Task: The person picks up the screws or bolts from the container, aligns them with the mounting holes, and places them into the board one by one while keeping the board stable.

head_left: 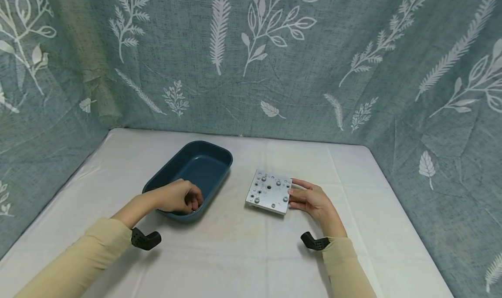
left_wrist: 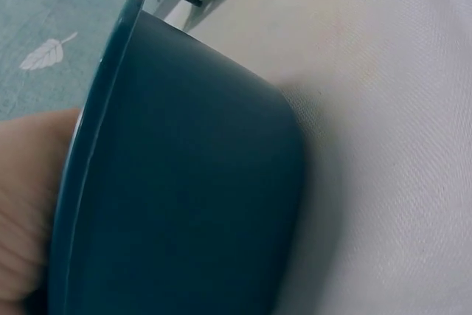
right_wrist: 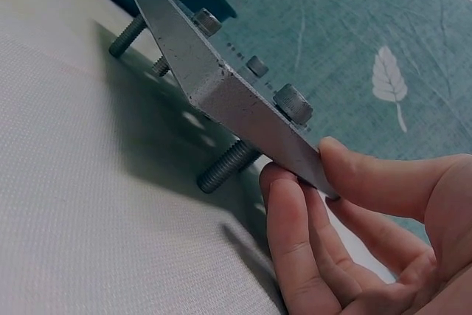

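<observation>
Left hand [head_left: 178,196] curled inside blue tray [head_left: 213,151], grip unclear; right hand [head_left: 311,201] pinching bolted metal plate [head_left: 269,191]

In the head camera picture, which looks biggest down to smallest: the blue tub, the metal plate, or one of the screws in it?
1. Blue tub
2. Metal plate
3. Screw, a small dot on the plate

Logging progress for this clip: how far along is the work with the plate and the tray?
Early or midway, by the look of it. Done: nothing certain; the tray's visible floor looks bare. In hand: the right hand pinches the metal plate's edge, and the left hand curls over the tray's near rim. Left: several bolts sit threaded through the plate.
</observation>
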Action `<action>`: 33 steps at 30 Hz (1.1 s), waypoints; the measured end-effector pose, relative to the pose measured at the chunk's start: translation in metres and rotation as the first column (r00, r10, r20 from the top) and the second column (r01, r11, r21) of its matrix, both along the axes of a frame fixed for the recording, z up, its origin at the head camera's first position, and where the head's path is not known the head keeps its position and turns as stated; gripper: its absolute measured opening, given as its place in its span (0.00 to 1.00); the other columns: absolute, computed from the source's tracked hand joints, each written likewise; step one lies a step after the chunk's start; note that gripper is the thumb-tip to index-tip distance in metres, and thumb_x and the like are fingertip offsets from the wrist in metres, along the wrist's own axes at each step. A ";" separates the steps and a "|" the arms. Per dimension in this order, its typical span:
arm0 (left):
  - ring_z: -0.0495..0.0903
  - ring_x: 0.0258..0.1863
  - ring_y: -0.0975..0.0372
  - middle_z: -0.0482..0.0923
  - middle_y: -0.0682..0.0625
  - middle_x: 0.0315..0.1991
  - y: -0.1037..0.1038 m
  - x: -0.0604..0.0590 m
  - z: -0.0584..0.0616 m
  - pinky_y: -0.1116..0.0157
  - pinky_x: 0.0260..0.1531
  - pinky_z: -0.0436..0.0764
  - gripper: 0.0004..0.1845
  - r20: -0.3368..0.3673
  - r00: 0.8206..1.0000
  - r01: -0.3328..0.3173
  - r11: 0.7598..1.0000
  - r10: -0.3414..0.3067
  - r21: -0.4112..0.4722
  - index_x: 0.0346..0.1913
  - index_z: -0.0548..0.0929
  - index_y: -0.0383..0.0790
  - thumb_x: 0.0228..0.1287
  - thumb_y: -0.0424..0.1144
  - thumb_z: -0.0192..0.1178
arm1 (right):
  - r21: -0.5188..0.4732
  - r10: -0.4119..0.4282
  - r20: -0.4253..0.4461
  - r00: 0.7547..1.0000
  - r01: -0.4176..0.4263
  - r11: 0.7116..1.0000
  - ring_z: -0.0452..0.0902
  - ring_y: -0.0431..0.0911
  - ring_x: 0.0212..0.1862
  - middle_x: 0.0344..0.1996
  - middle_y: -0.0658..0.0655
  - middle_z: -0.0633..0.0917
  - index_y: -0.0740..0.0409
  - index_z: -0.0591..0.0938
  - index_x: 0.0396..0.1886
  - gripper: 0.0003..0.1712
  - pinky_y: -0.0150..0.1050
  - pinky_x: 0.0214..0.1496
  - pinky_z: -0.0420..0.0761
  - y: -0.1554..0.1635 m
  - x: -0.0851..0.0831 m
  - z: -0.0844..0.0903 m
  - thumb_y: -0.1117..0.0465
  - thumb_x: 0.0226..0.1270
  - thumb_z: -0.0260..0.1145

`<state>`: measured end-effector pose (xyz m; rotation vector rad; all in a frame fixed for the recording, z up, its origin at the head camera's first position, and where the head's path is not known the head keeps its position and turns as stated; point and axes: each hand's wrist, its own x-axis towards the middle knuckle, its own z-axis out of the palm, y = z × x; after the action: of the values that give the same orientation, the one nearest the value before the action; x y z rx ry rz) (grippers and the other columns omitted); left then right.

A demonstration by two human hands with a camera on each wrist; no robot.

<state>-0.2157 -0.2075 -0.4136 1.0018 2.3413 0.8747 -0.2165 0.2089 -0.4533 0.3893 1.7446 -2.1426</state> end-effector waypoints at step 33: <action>0.83 0.43 0.52 0.84 0.43 0.43 -0.001 -0.016 0.041 0.61 0.44 0.83 0.11 0.036 0.972 -0.227 0.880 0.234 0.417 0.48 0.84 0.35 0.64 0.30 0.66 | -0.009 0.005 -0.006 1.000 -0.005 1.000 0.86 0.48 0.34 0.40 0.59 0.87 0.58 0.72 0.69 0.35 0.39 0.34 0.85 0.000 0.001 0.002 0.74 0.62 0.68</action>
<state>-0.2318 -0.2080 -0.3723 0.8930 2.3699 1.5194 -0.2153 0.2091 -0.4511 0.3762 1.7367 -2.1501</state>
